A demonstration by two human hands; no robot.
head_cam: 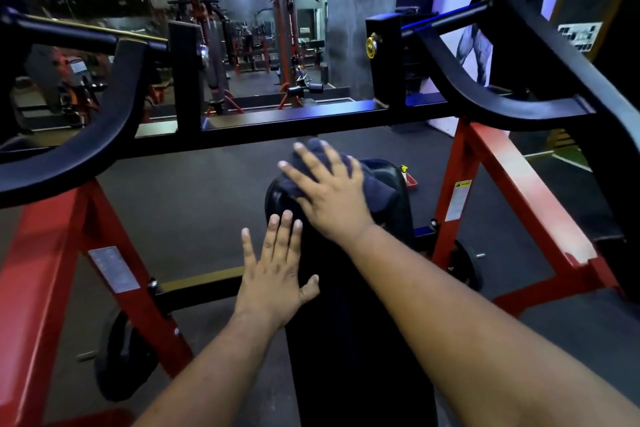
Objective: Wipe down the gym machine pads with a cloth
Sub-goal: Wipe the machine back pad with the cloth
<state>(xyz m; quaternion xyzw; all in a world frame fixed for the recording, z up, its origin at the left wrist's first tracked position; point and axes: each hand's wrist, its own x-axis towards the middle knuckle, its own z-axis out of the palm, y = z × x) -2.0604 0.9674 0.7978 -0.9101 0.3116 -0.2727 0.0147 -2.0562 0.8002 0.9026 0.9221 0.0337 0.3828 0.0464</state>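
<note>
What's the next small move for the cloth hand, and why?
Probably draw the right hand back toward the body, dragging the cloth down the pad. The cloth sits bunched at the pad's far, rounded end under flat, spread fingers, while the long near stretch lies uncovered. The left hand rests flat on the pad's left edge, seemingly steadying it.

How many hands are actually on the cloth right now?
1. The right hand lies flat with spread fingers on the dark cloth over the pad's far end. The left hand rests flat on the bare black pad, nearer the camera.
</note>
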